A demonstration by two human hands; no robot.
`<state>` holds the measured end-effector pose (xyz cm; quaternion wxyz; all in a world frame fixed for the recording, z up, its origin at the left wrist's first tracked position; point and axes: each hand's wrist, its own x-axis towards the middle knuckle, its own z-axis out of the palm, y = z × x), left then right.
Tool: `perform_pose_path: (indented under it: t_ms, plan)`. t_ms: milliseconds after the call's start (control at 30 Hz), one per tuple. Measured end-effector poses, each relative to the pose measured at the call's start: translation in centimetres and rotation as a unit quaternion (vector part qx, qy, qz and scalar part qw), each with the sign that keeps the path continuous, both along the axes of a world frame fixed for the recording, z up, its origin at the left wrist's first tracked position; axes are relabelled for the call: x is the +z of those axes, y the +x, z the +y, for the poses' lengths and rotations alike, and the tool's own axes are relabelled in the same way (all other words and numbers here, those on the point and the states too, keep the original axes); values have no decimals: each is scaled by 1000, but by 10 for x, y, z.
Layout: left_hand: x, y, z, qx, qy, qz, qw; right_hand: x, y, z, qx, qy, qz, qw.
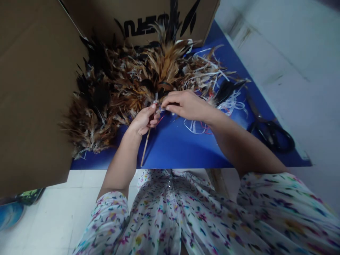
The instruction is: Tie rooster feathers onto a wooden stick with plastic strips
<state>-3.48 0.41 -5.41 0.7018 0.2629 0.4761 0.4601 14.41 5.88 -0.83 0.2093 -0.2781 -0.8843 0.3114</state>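
My left hand (145, 118) is closed around a thin wooden stick (145, 147), whose lower end points toward me over the blue table (183, 148). Brown and black feathers (164, 60) fan out above that grip, and they seem to be bound to the stick's upper end. Close by on the right, my right hand (183, 102) has its thumb and fingers pinched together beside the binding. What sits in that pinch is too small to make out, perhaps a strand. A whitish strip (156, 97) stands up at my left thumb.
A large heap of loose feathers (98, 95) covers the table's back and left. White and red ribbons (231, 104) lie tangled on the right, near black-handled scissors (273, 134). Cardboard boxes stand at the left (34, 88) and at the back (101, 17). A pale wall (300, 71) borders the right.
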Motion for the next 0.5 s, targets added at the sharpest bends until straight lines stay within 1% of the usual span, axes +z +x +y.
perform_pose_path:
  t_ms: [67, 167, 300, 500]
  plan:
    - [0, 1, -1, -6, 0, 6, 1000, 2, -6, 4, 12, 24, -20, 999]
    - [0, 2, -2, -12, 12, 16, 1000, 2, -12, 10, 8, 34, -48, 998]
    - [-1, 3, -3, -17, 30, 34, 999, 1, -18, 12, -33, 16, -55, 998]
    - [0, 8, -6, -1, 28, 71, 997, 3, -27, 9, -100, -6, -37, 994]
